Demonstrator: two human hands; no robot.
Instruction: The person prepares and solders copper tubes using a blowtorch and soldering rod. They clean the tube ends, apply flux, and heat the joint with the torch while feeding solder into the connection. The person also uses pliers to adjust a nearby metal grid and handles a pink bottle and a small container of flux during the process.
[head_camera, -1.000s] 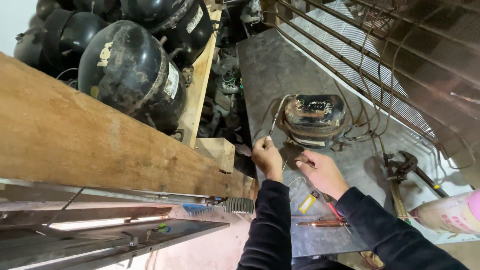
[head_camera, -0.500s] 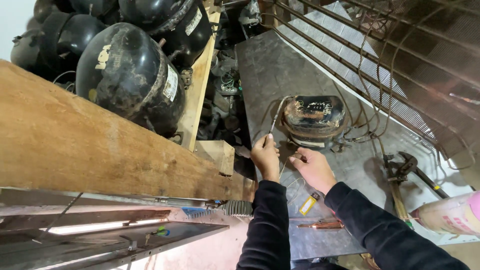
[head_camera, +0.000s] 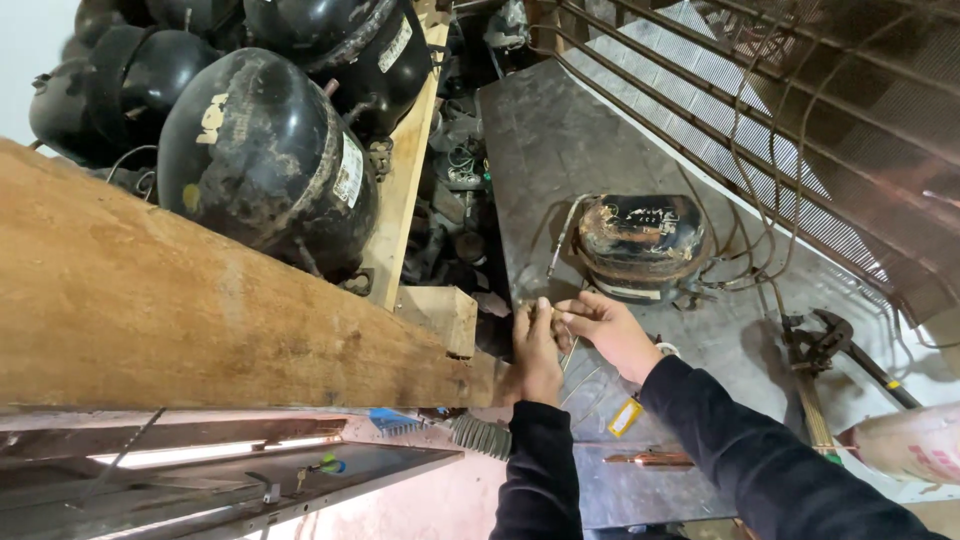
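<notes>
A worn black compressor (head_camera: 640, 245) with thin tubes coming off it sits on a grey metal sheet (head_camera: 545, 130). Just in front of it, my left hand (head_camera: 536, 350) and my right hand (head_camera: 608, 330) meet, both pinching thin metal tubes or rods (head_camera: 572, 352) near the end of the bent tube (head_camera: 560, 235) that comes off the compressor's left side. Both arms wear dark sleeves. What exactly lies between the fingers is partly hidden.
Several black compressors (head_camera: 265, 160) rest on a wooden shelf (head_camera: 150, 300) at left. A wire condenser grille (head_camera: 760, 110) leans at the right. A dark hand tool (head_camera: 825, 345), a copper tube (head_camera: 650, 458), a yellow tag (head_camera: 626, 416) and a brush (head_camera: 478, 434) lie on the sheet.
My right hand has moved left and up to join my left hand at the thin tubes in front of the compressor. The left hand has stayed nearly in place.
</notes>
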